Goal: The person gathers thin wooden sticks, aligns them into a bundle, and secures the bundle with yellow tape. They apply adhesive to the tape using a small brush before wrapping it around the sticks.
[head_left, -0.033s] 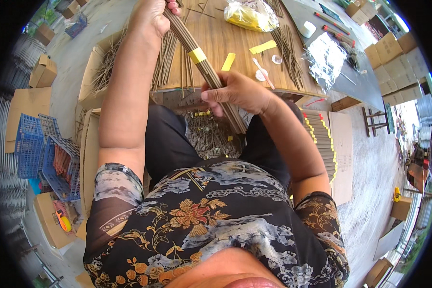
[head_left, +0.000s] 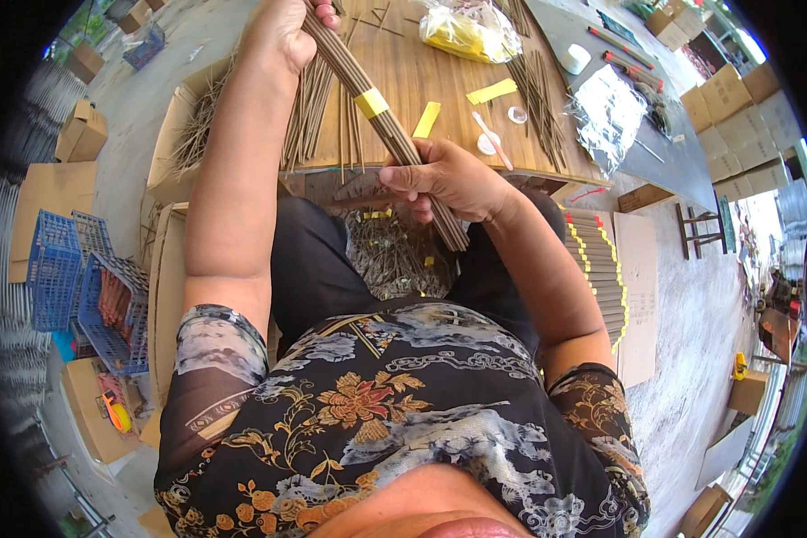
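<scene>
Bundle of brown sticks (head_left: 393,132) held aslant, crossing the worktop's (head_left: 446,82) near edge in view. Left hand (head_left: 289,34): fingers wrapped round far part. Right hand (head_left: 453,179): fingers closed round near part. Judged light, stiff, single sticks brittle; best gripped all round, either side of yellow band (head_left: 371,103). Loose sticks (head_left: 307,118) crowd left; some bare wood right.

Your wooden surface (head_left: 405,76) carries loose brown sticks (head_left: 307,117) toward your left and right. Between these you have yellow strips (head_left: 491,91), a clear bag (head_left: 475,20) with yellow contents (head_left: 457,43), two small discs (head_left: 517,115) and a pink rod (head_left: 502,156).
</scene>
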### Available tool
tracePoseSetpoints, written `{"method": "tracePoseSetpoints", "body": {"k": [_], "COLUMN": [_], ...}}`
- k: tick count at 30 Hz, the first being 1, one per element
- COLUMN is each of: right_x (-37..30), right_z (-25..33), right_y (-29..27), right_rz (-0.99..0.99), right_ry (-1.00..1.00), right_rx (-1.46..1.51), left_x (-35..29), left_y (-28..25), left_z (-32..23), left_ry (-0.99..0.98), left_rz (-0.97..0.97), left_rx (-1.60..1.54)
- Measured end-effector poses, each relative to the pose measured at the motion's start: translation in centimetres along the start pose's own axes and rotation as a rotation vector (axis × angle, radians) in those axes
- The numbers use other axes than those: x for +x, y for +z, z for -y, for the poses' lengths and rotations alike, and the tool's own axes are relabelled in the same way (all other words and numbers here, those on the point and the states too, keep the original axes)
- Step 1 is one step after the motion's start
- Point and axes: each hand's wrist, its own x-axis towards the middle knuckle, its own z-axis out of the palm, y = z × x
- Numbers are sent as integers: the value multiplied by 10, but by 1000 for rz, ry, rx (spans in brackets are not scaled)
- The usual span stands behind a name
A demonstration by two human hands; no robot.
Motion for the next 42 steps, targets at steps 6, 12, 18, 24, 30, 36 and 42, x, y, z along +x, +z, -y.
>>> {"method": "tracePoseSetpoints", "body": {"k": [6, 12, 18, 24, 30, 36, 42], "right_x": [-5, 13, 20, 30, 45, 79, 108], "right_z": [6, -5, -13, -27, -24, -26, -18], "right_y": [7, 11, 10, 14, 17, -8, -10], "right_rz": [95, 178, -151, -99, -119, -512, -620], "right_ry": [11, 10, -45, 16, 23, -148, -245], "right_rx": [457, 599, 263, 115, 4, -417, -1038], "left_x": [-50, -93, -75, -60, -49, -42, -37], "left_y": [-4, -1, -31, -51, -68, -88, -95], "left_z": [25, 64, 69, 70, 79, 99, 118], "left_ry": [3, -199, -160, -102, -98, -193, -311], "left_rz": [305, 237, 59, -51, 38, 18, -68], "left_rx": [-40, -317, -353, -321, -341, -392, -434]}}
